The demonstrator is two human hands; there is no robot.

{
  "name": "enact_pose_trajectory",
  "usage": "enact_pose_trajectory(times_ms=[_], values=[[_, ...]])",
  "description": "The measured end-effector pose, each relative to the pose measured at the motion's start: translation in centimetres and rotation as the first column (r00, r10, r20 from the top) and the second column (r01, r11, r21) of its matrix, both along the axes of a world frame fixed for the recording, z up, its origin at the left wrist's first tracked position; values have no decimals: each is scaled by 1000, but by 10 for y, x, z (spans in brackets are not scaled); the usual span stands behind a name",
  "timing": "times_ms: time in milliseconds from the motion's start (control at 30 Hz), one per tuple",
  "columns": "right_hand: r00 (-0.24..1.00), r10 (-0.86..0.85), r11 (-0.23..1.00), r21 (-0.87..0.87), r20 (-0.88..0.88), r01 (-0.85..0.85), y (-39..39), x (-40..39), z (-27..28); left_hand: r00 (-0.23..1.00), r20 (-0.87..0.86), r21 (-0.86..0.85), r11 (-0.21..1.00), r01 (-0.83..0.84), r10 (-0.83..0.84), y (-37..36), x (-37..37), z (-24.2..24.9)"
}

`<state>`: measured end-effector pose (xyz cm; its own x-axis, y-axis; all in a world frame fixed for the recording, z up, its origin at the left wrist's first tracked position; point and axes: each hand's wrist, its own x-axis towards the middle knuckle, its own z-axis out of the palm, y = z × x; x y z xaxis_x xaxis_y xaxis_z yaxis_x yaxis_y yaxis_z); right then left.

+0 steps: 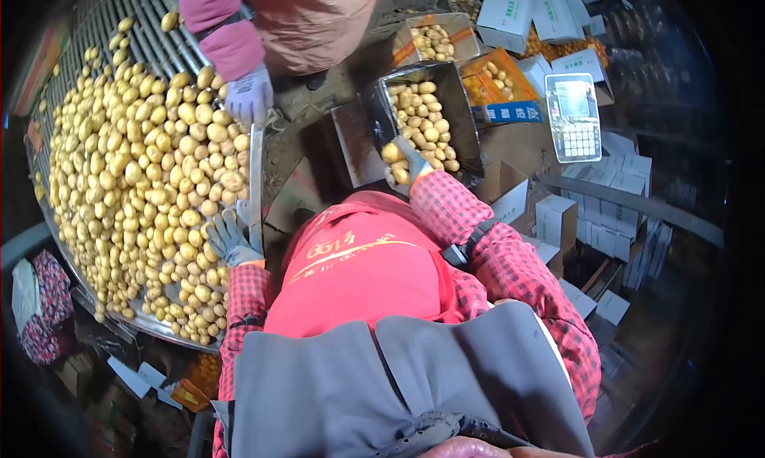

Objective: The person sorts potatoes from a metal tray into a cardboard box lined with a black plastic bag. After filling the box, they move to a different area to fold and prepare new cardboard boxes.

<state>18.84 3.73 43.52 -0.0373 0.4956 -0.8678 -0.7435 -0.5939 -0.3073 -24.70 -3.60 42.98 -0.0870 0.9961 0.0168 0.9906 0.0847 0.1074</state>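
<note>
toward one o'clock, the right hand (413,165) has its gloved fingers closed around potatoes (392,152) at the black-lined box (470,111). at nine o'clock, the left hand (231,240) lies with fingers open and spread against the potato pile (147,167) on the metal-rimmed bench (256,171).

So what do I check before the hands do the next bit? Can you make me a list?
1. Gloves on: ok, the left hand and right hand both wear them.
2. Left hand free: ok, it lies open on the potato pile.
3. Right hand's grip: ok, it has potatoes by the near side of the black-lined box.
4. Box full to the top: not ok, bare lining shows above its potatoes.
5. Other person's hand out of the way: ok, it's farther up the pile's edge.
6. Bottom potatoes good: cannot tell, they're hidden.
</note>
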Motion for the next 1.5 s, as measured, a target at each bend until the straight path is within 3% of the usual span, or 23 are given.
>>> enact_pose_trajectory(times_ms=[33,67,167,200,233,333,433,533,600,633,700,833,900,1000,1033,1067,1167,1233,1333,1367,1433,1500], values=[[989,-82,995,-46,120,88,-7,10,-1,1000,16,32,999,-6,6,-3,0,-8],[992,-128,989,-79,-15,126,-14,28,3,1000,9,52,999,-15,15,-7,1,-13],[960,-278,957,-95,-17,275,-16,48,2,999,1,71,996,-48,48,-5,7,-17],[956,-284,957,47,-73,288,-17,47,4,998,9,61,996,-69,69,-5,8,-13],[966,-246,965,72,-76,251,-12,41,31,998,-1,61,996,-63,63,-6,8,-11],[978,-187,968,152,-96,200,-6,36,47,998,17,87,995,-58,57,-5,12,-5],[979,-129,969,191,-157,158,-3,36,40,998,13,87,995,-55,54,-4,12,-6],[987,-137,976,161,-81,149,-12,41,32,999,-4,74,996,-47,48,-4,12,-4],[998,-22,986,168,52,13,-24,45,21,999,-16,73,996,-45,46,-4,13,-7],[998,0,998,70,70,-5,-31,45,20,999,-16,69,996,-48,49,-3,14,-6],[995,85,994,58,45,-87,-50,49,0,999,-15,63,997,-50,51,-3,14,-5],[997,52,998,32,-55,-50,-57,65,-26,1000,-16,82,997,-5,6,-5,12,-9],[971,-240,970,-37,14,241,-33,79,-40,999,-44,62,998,-5,8,-4,11,-8],[928,-332,929,230,171,290,28,140,-31,1000,-23,99,995,19,-16,-5,7,-13],[813,-574,788,337,99,515,54,162,-27,999,-25,98,995,24,-21,-5,7,-13],[759,-635,747,370,147,553,69,184,-11,1000,-29,77,997,11,-9,-4,8,-10],[663,-722,682,359,195,637,93,227,8,999,-34,45,999,-7,8,-2,12,-6],[718,-671,728,347,184,591,89,223,13,999,-31,33,999,-30,31,-1,13,-3],[844,-536,776,385,-16,500,74,184,30,999,26,133,991,20,-23,-4,14,-2],[849,-528,785,377,-8,492,72,168,36,1000,24,134,991,10,-14,-4,13,0],[936,-317,848,395,-155,353,59,157,10,1000,10,43,999,-21,20,-1,13,1],[793,-268,939,36,-547,342,46,143,-25,1000,-7,64,998,-20,20,-1,10,-5]])
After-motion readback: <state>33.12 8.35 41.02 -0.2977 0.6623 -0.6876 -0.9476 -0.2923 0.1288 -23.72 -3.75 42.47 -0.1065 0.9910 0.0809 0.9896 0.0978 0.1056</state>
